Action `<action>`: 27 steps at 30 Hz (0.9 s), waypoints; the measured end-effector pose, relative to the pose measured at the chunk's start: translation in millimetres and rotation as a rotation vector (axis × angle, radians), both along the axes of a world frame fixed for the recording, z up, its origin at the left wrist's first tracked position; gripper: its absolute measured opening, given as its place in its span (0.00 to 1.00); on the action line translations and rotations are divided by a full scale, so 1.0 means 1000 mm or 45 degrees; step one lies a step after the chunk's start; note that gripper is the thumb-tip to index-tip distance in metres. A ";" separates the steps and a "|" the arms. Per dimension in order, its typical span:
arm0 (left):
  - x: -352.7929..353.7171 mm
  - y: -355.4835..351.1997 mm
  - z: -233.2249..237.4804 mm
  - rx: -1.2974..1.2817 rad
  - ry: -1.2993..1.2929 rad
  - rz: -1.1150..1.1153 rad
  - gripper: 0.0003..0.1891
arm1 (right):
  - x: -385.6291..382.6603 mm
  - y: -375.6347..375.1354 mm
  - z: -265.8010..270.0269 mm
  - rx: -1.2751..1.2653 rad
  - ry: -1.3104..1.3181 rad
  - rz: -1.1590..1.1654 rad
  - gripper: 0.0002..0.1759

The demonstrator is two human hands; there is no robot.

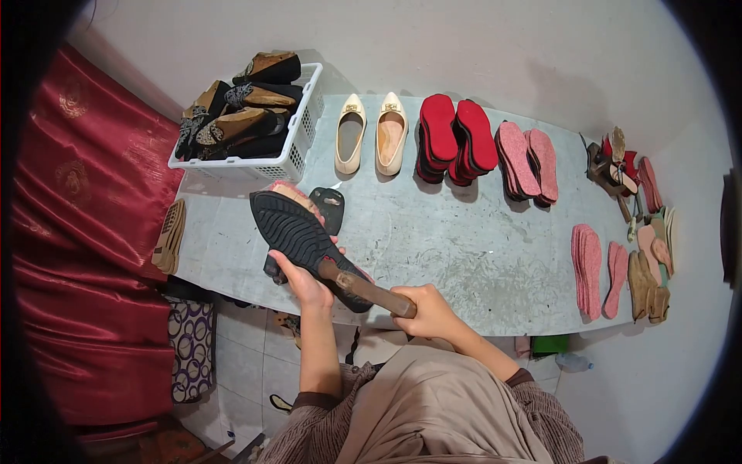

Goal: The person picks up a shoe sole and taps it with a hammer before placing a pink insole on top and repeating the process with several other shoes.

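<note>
A shoe with a black ridged sole point(290, 228) is held sole up and tilted above the near left part of the table. My left hand point(305, 284) is closed around its side, the thumb along the sole's edge and fingers partly hidden behind. My right hand point(425, 312) is wrapped round the end of a hammer's wooden handle point(376, 295). The hammer's head lies at the sole's narrow middle, seemingly against it. Behind the shoe, a black metal-looking piece point(329, 207) shows on the table, mostly hidden.
A white crate point(297, 147) of dark shoes stands back left on the grey table point(417, 247). Cream flats point(350, 139), red sole stacks point(439, 131) and pink sole stacks point(516, 158) line the back. More pink soles point(587, 271) and tools point(614, 170) lie right. A red curtain point(100, 255) hangs left.
</note>
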State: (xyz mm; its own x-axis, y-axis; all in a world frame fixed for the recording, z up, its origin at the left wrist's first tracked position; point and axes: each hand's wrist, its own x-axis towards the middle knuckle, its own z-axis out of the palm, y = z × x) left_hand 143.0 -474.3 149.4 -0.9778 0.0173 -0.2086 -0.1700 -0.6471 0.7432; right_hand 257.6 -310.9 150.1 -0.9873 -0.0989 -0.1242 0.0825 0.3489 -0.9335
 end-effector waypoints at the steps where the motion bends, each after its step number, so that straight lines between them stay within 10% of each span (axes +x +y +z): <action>1: -0.003 -0.002 -0.004 -0.021 0.068 0.005 0.45 | 0.001 0.000 -0.008 -0.063 0.101 -0.005 0.11; 27: -0.006 -0.010 -0.014 0.063 0.058 -0.166 0.46 | 0.006 0.039 0.004 0.223 -0.071 0.137 0.13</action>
State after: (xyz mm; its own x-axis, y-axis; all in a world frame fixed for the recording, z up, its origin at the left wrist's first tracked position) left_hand 136.6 -484.8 135.2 -0.9751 0.1537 -0.1601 -0.2218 -0.6577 0.7199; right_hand 263.7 -271.9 153.7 -0.9634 -0.1754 -0.2027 0.0857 0.5147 -0.8530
